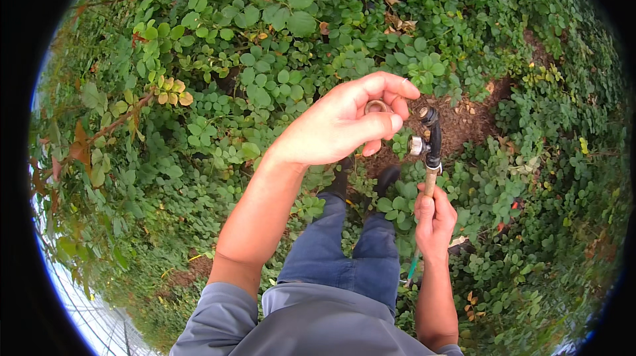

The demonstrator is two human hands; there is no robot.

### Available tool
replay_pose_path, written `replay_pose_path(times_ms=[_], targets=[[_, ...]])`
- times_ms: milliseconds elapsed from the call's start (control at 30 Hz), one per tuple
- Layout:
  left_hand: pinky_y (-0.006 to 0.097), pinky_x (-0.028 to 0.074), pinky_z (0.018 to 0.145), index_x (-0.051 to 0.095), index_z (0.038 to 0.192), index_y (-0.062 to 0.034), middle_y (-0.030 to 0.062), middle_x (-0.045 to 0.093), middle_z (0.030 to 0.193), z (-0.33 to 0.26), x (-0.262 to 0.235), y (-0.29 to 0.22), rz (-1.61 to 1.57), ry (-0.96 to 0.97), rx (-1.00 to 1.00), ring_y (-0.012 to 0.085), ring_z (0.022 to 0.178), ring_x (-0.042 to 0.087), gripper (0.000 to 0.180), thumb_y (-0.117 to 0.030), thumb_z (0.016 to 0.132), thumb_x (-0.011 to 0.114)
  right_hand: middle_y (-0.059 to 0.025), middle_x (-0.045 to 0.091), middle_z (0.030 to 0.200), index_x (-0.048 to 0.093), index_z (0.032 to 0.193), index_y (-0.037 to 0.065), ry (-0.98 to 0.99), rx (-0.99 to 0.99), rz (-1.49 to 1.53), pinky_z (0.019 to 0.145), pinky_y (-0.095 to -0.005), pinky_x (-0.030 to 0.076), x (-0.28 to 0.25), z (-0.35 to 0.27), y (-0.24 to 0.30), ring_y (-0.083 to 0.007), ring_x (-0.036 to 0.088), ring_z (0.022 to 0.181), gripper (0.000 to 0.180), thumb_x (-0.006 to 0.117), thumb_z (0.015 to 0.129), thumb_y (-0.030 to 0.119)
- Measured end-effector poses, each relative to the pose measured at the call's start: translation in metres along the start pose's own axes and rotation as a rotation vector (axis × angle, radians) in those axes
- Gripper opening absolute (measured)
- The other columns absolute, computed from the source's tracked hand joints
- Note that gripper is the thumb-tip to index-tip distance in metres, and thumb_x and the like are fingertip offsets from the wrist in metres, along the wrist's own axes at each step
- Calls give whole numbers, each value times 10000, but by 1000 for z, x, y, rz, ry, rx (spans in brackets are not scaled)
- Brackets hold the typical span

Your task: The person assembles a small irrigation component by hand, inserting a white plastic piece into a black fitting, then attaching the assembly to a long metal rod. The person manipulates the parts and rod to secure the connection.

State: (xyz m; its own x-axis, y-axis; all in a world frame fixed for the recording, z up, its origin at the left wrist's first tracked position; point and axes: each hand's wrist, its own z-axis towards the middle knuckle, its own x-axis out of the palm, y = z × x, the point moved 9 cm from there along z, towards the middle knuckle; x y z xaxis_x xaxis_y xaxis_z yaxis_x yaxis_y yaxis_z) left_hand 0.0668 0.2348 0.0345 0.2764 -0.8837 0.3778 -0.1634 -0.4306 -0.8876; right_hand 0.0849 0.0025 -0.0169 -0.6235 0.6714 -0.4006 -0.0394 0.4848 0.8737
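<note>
My left hand [351,117] is raised in front of me with its fingers curled. Held in them is a small round metal ring or cap [375,107], partly covered by the thumb and fingers. Lower and to the right, my right hand [435,220] grips the tan shaft of a spray wand [430,180]. At the wand's upper end is a black forked head [434,137]. One branch carries a silver round fitting [417,146]; the other ends in a small opening [425,115]. The left fingertips are close to this head but apart from it.
Leafy green bushes [252,84] surround me on all sides. Brown soil [464,120] with dry leaves shows beyond the wand head. My dark shoes stand among the plants. A thin green tube [413,266] shows below my right hand. Reddish thorny stems [122,117] reach in at the left.
</note>
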Motion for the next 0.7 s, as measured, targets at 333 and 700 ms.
replay_pose_path(times_ms=[333,700], targets=[[357,516,668,655,1094,-7,138,686,847,10,17,-27,651,-24,247,260,750,665,278,-193,888,655,-68,586,755,633,1087,0,35,8,29,615,-282,454,3,2,-9,-146,546,642,193,535,938,75],[333,543,622,671,1018,-24,118,685,801,17,29,-49,1016,57,290,249,695,685,232,-106,813,600,-65,575,750,627,1082,-1,43,10,59,606,-279,449,6,1,-7,-142,537,632,181,543,946,84]])
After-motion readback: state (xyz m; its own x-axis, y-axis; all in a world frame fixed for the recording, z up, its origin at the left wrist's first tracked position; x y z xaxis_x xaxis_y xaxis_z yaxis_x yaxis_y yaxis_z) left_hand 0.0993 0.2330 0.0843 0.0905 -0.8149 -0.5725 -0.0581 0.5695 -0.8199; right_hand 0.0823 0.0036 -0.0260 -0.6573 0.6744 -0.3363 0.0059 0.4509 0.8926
